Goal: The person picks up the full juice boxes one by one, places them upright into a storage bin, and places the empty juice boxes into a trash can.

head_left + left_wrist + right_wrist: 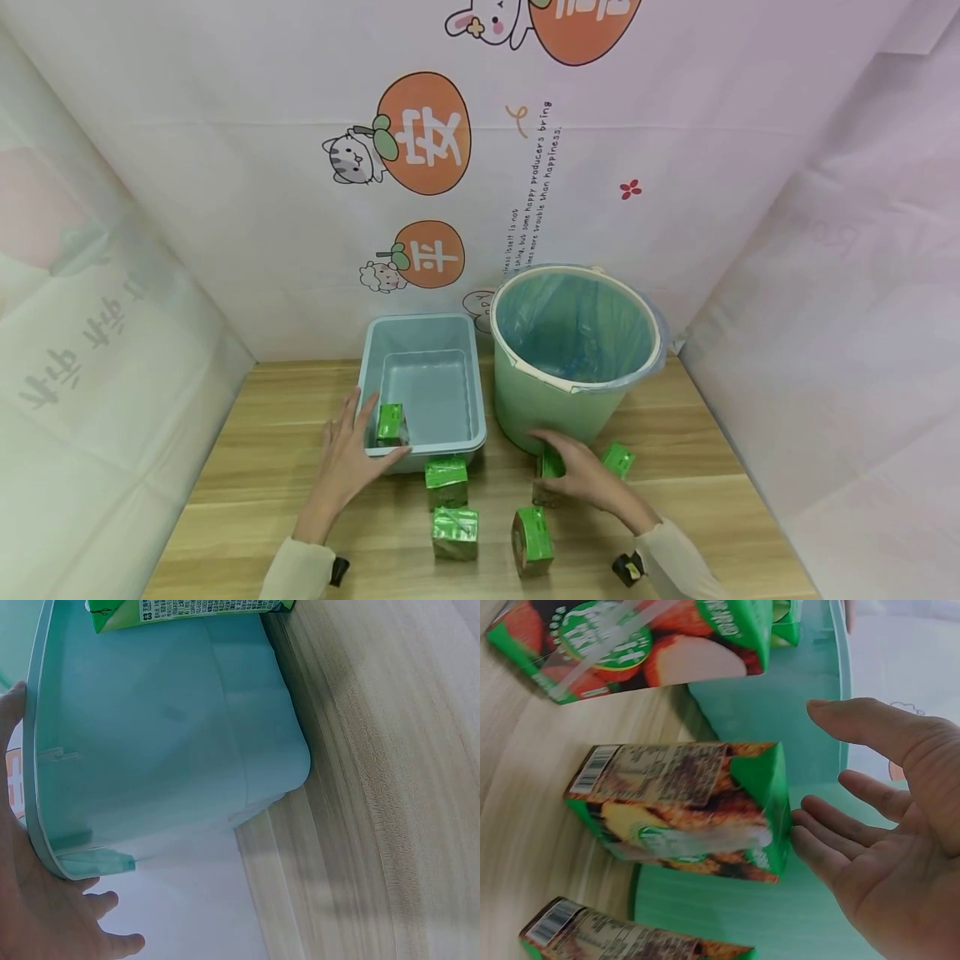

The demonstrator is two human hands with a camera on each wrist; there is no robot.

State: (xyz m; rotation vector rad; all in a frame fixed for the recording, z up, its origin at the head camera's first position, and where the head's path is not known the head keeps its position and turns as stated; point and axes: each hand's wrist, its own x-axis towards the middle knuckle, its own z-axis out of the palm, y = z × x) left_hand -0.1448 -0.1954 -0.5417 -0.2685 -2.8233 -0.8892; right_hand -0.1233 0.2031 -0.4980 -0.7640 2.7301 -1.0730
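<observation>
My left hand point(351, 457) is at the near left corner of a light blue plastic basin point(435, 392), fingers spread around the corner. In the left wrist view its thumb lies by the rim and several fingertips show past the outside. Inside that corner stands a green-topped drink carton point(391, 423). My right hand point(588, 479) hovers beside another drink carton point(682, 810), in front of the green bucket point(555, 412). Its fingers are loosely extended near the carton's green top, the thumb well apart, with nothing gripped.
More drink cartons stand on the wooden table: one against the basin's front point(447, 483), a carton point(455, 533) nearer me, a tilted-looking carton point(532, 542) to its right, and a carton point(618, 458) beyond my right hand. A printed white cloth point(285, 208) walls the table.
</observation>
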